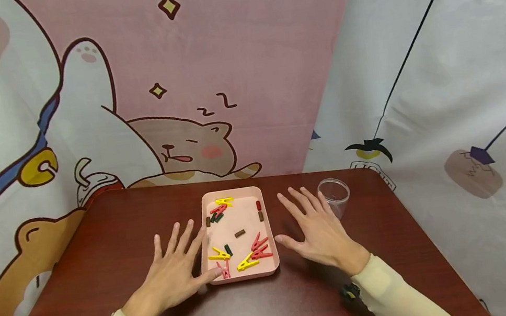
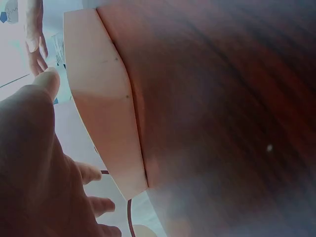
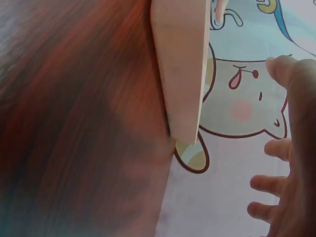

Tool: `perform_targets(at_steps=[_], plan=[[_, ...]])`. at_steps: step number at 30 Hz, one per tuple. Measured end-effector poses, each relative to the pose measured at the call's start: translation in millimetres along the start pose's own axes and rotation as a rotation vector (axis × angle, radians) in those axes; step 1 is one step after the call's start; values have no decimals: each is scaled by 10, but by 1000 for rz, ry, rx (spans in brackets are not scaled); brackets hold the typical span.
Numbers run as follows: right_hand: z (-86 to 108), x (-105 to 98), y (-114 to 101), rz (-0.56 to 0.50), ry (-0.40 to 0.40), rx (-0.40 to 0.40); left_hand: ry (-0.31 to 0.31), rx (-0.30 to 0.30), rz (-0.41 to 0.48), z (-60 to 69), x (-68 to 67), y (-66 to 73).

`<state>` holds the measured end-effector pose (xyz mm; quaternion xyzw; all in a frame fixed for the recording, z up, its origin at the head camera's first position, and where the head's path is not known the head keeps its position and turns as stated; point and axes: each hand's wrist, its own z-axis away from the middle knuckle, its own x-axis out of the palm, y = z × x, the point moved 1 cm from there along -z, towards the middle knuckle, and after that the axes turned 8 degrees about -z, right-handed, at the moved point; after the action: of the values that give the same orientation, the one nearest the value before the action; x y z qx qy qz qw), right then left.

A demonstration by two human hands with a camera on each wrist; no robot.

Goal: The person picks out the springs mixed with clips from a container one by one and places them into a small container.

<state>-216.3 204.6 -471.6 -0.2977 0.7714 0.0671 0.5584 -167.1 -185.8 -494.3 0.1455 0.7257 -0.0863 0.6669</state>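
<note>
Pink tray floor (image 1: 243, 212), head view only

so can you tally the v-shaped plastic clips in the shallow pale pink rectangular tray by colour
Yellow V-shaped plastic clips: 3
Red V-shaped plastic clips: 4
Total in the shallow pale pink rectangular tray: 7 clips

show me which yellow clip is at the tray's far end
The yellow clip just beyond a red clip; the other two lie at the near end.
</note>
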Motion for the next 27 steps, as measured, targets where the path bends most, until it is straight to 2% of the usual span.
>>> perform_targets(at_steps=[7,17,27], plan=[[-137,27,-141,-21,-35,-26,4,17,0,19,38,-26],[-342,75,-260,-32,-105,-17,-5,24,2,18,37,-49],[-559,95,-392,-14,-178,-42,-23,33,4,22,19,-53]])
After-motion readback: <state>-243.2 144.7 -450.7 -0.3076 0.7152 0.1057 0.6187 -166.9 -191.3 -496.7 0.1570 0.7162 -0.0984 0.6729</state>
